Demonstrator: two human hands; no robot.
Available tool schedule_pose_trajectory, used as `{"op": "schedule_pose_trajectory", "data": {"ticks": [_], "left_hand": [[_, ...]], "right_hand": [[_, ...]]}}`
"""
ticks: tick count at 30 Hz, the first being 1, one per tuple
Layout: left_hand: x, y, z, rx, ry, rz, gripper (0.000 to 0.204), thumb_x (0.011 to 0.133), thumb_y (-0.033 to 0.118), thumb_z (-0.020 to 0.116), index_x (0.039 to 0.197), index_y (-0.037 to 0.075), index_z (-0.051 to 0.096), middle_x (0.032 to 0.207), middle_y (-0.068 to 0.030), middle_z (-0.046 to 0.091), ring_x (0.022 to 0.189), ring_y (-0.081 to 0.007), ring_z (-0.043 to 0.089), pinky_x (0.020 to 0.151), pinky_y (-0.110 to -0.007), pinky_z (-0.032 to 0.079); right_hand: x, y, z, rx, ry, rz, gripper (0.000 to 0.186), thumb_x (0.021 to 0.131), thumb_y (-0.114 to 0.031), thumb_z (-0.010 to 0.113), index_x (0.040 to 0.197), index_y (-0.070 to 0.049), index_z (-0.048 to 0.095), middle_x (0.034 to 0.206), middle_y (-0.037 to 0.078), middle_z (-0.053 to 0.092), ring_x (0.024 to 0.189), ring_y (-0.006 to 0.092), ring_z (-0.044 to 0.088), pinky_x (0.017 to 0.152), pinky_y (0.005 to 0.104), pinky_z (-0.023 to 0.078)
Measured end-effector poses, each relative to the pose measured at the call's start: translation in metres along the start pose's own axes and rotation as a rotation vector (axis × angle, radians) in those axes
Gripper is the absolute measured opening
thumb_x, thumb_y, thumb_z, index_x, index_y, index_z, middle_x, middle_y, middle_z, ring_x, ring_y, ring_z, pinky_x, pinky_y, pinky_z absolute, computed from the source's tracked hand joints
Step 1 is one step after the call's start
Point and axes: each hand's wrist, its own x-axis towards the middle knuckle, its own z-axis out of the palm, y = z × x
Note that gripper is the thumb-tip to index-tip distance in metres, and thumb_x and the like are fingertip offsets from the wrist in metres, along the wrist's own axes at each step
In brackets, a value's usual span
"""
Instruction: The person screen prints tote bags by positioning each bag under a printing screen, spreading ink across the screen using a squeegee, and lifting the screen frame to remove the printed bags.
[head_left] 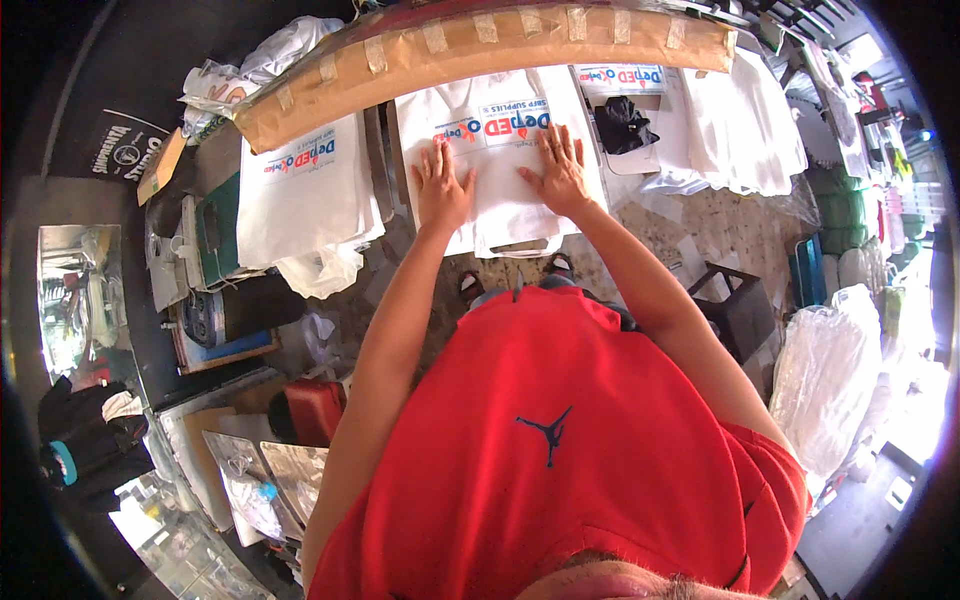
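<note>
Both my arms reach forward over a white printed cloth bag [500, 185], which lies flat with blue and red print near its far end. On its left side rests my left hand [443, 190], palm down with the fingers stretched out. My right hand [562, 178] lies flat near the right edge, fingers spread, just by the print. Neither hand grips anything. Loose handles of white cloth hang at the bag's near edge. To the left, another stack of white printed bags [300, 200] hangs over its support.
A long brown cardboard-covered bar [480, 50] with tape strips crosses beyond the bags. More white bags [745, 125] hang at right, beside a crumpled black plastic bag [626, 126]. A dark bin [735, 310] stands on the floor, and plastic-wrapped bundles [828, 380] lie at right.
</note>
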Motion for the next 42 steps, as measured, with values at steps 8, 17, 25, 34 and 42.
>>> {"op": "schedule_pose_trajectory", "data": {"ticks": [8, 17, 25, 34, 42], "left_hand": [[0.039, 0.043, -0.023, 0.141, -0.151, -0.274, 0.079, 0.093, 0.060, 0.046, 0.138, -0.005, 0.044, 0.146, -0.0235, 0.041, 0.136, -0.0400, 0.037, 0.109, -0.072, 0.016], [0.058, 0.046, -0.028, 0.237, -0.150, -0.250, 0.084, 0.088, 0.058, 0.057, 0.141, -0.005, 0.039, 0.148, -0.0213, 0.036, 0.135, -0.0380, 0.036, 0.110, -0.072, 0.016], [0.066, 0.043, -0.002, 0.074, -0.229, 0.148, 0.063, 0.091, 0.016, 0.050, 0.150, 0.035, 0.035, 0.153, -0.0148, 0.031, 0.137, -0.0387, 0.033, 0.108, -0.064, 0.030], [0.075, 0.069, 0.003, -0.039, -0.127, 0.145, 0.045, 0.087, 0.019, 0.056, 0.132, 0.013, 0.054, 0.137, -0.0118, 0.047, 0.126, -0.0381, 0.043, 0.100, -0.063, 0.039], [0.084, 0.070, -0.005, -0.020, -0.312, 0.105, 0.052, 0.089, 0.024, 0.054, 0.140, 0.017, 0.046, 0.143, -0.0131, 0.040, 0.133, -0.0386, 0.038, 0.097, -0.073, 0.036]], "right_hand": [[0.004, 0.001, 0.000, -0.032, 0.002, -0.005, 0.079, 0.093, -0.055, 0.052, 0.151, -0.005, 0.030, 0.159, 0.017, 0.022, 0.149, 0.0367, 0.014, 0.119, 0.0527, 0.006], [0.002, -0.003, -0.002, -0.051, -0.043, 0.034, 0.080, 0.091, -0.056, 0.053, 0.150, -0.006, 0.031, 0.159, 0.016, 0.022, 0.149, 0.0365, 0.014, 0.119, 0.0525, 0.008], [0.008, -0.006, -0.007, -0.039, -0.066, 0.060, 0.080, 0.091, -0.055, 0.054, 0.150, -0.005, 0.032, 0.160, 0.016, 0.021, 0.149, 0.0352, 0.014, 0.119, 0.0527, 0.008], [0.013, -0.001, -0.040, -0.056, -0.220, 0.092, 0.080, 0.089, -0.053, 0.060, 0.146, -0.003, 0.036, 0.156, 0.021, 0.026, 0.145, 0.0393, 0.024, 0.117, 0.0517, 0.021], [0.050, -0.099, -0.410, 0.783, -0.595, -0.343, 0.025, 0.081, -0.013, 0.074, 0.103, -0.003, 0.069, 0.095, 0.012, 0.071, 0.082, 0.0209, 0.070, 0.074, 0.0328, 0.053]]}}
